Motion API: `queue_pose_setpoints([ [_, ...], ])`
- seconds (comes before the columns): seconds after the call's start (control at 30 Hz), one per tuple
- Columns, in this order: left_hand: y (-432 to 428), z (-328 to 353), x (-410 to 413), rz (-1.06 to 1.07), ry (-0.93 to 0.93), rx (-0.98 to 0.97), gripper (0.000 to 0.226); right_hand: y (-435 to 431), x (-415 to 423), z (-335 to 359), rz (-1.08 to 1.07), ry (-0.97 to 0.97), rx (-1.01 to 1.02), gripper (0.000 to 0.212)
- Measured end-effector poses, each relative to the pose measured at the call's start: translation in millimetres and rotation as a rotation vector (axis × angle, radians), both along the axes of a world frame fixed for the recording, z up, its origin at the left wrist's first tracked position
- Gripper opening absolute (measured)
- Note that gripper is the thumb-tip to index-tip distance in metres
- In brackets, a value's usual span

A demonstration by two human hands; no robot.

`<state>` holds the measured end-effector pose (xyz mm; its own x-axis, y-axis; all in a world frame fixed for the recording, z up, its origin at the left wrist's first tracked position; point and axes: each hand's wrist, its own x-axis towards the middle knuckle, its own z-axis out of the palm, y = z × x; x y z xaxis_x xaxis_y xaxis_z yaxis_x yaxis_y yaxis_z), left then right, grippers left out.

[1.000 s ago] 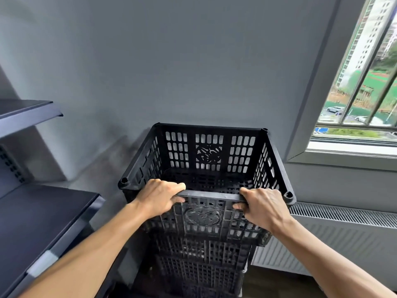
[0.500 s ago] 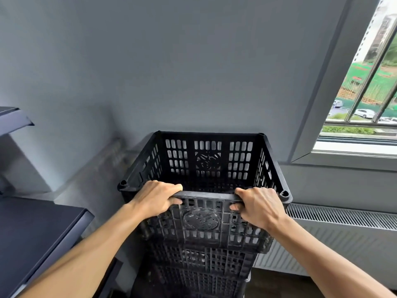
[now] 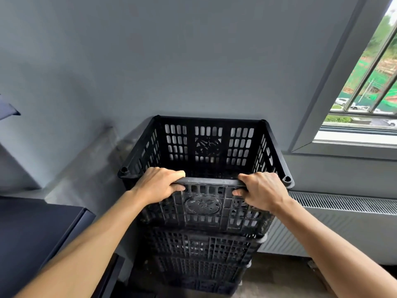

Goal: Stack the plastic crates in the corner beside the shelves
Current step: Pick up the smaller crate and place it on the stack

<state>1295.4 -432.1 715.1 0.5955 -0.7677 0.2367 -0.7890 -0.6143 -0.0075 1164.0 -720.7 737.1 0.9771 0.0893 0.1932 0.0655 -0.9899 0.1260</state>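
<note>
An empty black slatted plastic crate (image 3: 206, 147) tops a stack of black crates (image 3: 202, 254) against the grey wall. My left hand (image 3: 156, 183) grips the near rim of the top crate towards its left corner. My right hand (image 3: 261, 190) grips the same rim towards its right corner. Fingers of both hands curl under the rim. The top crate's far wall stands close to the wall. The lower crates are partly hidden by the top crate and my arms.
Dark shelves (image 3: 32, 229) stand at the left, with an upper shelf edge (image 3: 8, 110) above. A radiator grille (image 3: 343, 211) runs along the right wall under a window (image 3: 369, 93). Bare floor (image 3: 279, 276) shows right of the stack.
The view has shifted right and slightly down, so the shelves slid left in the frame. Both hands keep their hold on the top crate's near rim; the crate sits nearer the wall.
</note>
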Motion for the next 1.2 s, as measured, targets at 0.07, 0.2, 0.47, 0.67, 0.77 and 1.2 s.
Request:
queue_pose_setpoints([
  [0.07,2,-4,-1,0.013,0.004,0.025,0.033,3,-1,-1,-0.015,-0.008,-0.01,0.037],
  [0.2,7,-7,-4,0.036,0.081,0.067,0.03,11,-3,-4,-0.019,0.004,-0.014,0.039],
  [0.47,0,26,-1,0.0,0.222,0.094,0.036,10,-8,5,-0.064,0.043,0.042,0.044],
  [0.67,7,22,-3,-0.004,0.229,0.109,0.037,17,-14,1,-0.074,0.031,0.002,0.044],
  [0.77,11,24,-2,-0.02,0.254,0.115,0.03,21,-15,1,-0.075,0.037,0.007,0.043],
  [1.2,15,8,-7,0.014,0.131,0.071,0.029,23,-15,2,-0.066,0.051,-0.005,0.039],
])
